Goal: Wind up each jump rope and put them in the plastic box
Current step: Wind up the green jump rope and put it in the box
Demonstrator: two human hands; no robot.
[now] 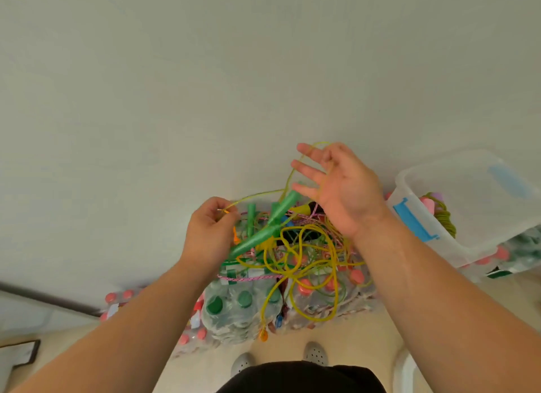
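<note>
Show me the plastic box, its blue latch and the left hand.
plastic box (456,250): head view, clear side wall.
blue latch (414,220): head view, middle of latch.
left hand (209,234): head view, back of hand.

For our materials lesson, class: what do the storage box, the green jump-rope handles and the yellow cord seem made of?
Box: translucent, glossy plastic, probably; its walls are cloudy and see-through. Green handles: likely smooth moulded plastic, with a soft sheen. Yellow cord: seemingly shiny vinyl or rubbery plastic, as it holds springy loops.
</note>
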